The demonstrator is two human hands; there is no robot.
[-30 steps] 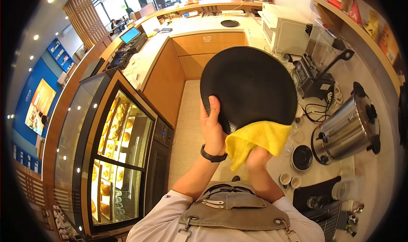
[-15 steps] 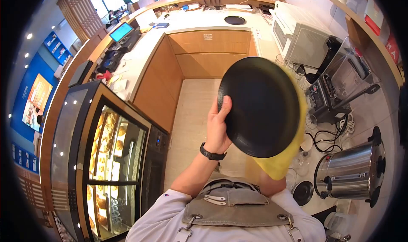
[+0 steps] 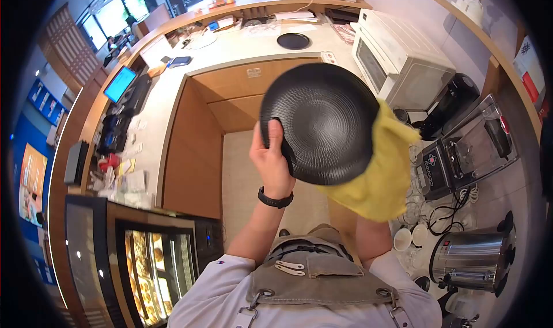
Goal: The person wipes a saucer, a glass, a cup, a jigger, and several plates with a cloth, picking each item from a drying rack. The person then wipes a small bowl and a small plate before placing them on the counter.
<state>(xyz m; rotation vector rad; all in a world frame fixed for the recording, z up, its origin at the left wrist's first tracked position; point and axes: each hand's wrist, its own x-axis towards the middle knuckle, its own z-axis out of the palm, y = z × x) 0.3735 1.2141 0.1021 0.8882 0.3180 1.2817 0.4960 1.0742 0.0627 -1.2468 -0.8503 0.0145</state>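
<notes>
A round black plate [image 3: 319, 123] with a ridged surface is held up in front of my chest, its face towards me. My left hand [image 3: 273, 158] grips its left edge, the thumb on the face and the fingers behind the rim. Behind the plate's lower right side hangs a yellow cloth [image 3: 377, 181]. My right forearm [image 3: 372, 236] rises to the cloth, and my right hand is hidden behind cloth and plate.
Glass display case [image 3: 132, 259] at lower left. Steel urn [image 3: 469, 260], cups [image 3: 402, 239], glasses and a blender-like machine [image 3: 438, 168] stand on the right counter. White oven [image 3: 397, 60] at upper right; another black plate [image 3: 293, 40] on the back counter.
The plate and my left hand have shifted left and up in view, and the plate's face catches more light. More of the yellow cloth shows at its right. The camera view has turned.
</notes>
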